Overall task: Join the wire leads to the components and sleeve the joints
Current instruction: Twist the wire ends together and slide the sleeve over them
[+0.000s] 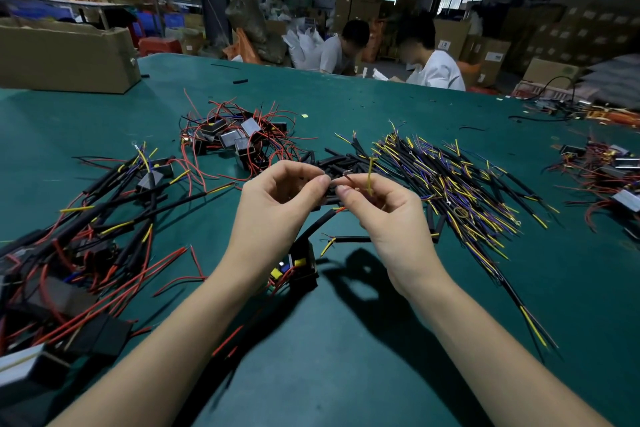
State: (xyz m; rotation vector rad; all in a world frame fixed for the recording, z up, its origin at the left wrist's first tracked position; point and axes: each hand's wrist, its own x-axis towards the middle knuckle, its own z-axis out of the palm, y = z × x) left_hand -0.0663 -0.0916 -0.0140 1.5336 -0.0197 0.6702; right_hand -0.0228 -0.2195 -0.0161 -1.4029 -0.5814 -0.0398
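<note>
This is a factory assembly floor with a warehouse behind it. A broad green work table [346,340] carries bulk heaps of parts: boxed components with red leads [235,135] at twelve o'clock, cut black cables with yellow and blue cores [450,184] at two o'clock. Stacked cardboard cartons [571,35] fill the two o'clock background, and a long open carton [65,55] sits at ten o'clock. Two workers in white shirts [433,69] sit at the table's far edge, at one o'clock. Blue plastic bins [162,21] stand at eleven o'clock.

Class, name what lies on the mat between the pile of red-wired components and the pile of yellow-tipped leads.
Head view: a heap of black sleeves lies there.
</note>
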